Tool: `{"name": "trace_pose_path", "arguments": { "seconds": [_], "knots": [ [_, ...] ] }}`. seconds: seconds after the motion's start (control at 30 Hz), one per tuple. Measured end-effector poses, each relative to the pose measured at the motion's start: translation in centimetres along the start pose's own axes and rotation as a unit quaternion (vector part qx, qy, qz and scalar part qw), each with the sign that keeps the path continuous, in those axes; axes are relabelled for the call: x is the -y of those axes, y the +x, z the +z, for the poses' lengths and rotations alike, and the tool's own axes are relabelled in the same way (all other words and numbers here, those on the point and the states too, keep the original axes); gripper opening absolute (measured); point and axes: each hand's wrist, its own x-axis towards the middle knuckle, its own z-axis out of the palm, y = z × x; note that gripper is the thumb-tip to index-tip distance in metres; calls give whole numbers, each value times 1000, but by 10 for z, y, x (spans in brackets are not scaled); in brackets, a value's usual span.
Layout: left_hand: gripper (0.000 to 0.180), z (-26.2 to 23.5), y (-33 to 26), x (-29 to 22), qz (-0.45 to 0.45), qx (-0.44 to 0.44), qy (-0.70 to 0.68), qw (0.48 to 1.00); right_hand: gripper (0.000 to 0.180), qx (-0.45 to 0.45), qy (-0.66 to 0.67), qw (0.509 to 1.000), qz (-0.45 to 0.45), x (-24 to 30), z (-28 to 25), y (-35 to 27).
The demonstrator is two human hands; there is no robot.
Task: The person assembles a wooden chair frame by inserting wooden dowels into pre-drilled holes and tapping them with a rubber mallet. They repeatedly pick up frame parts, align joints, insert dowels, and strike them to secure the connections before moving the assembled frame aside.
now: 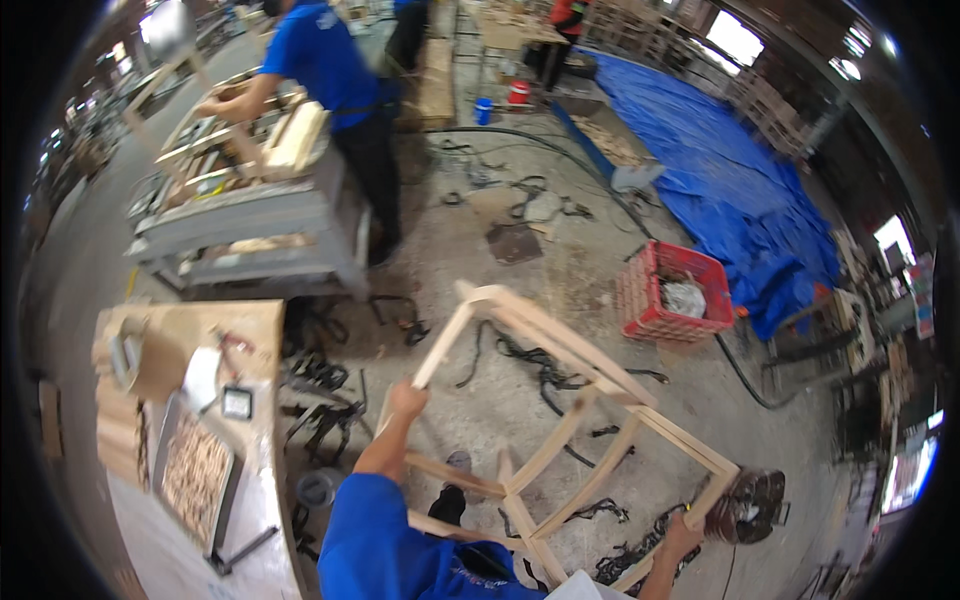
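I hold a bare wooden chair frame (560, 400) tilted above the concrete floor. My left hand (407, 399) grips one leg of the frame near its lower end. My right hand (684, 535) grips another rail at the frame's low right corner. My blue sleeve (375, 540) comes in from the bottom edge. One of my shoes (455, 468) shows under the frame.
A wooden workbench (190, 420) with a tray of small parts stands at my left. A person in blue (335, 80) works at a grey machine table (250, 210). A red crate (672, 295), a blue tarp (720, 170) and black straps (530, 360) lie on the floor.
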Motion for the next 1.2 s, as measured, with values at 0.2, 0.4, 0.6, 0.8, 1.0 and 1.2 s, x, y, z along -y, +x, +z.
{"name": "trace_pose_path", "arguments": {
  "seconds": [0.2, 0.4, 0.6, 0.8, 1.0, 1.2],
  "knots": [
    [50, 16, 56, 14, -114, 61, -26, 991, 31, 79, -55, 995, 38, 54, 102, 6],
    [60, 13, 88, 23, -126, 64, -31, 989, 23, 146, -61, 986, -51, 96, 170, 7],
    [65, -27, 65, 35, -75, 107, -19, 991, 52, 330, -108, 924, -158, 156, 245, -12],
    [52, -105, 1, 55, -20, 30, -155, 987, 59, 339, -104, 922, -156, 174, 297, 3],
    [37, -158, -141, 139, -171, -248, -112, 947, 56, 402, 59, 910, -84, 163, 306, -6],
    [44, -117, -345, 192, -340, -235, -111, 904, 63, 475, 67, 876, -50, 151, 304, 11]
  ]
}}
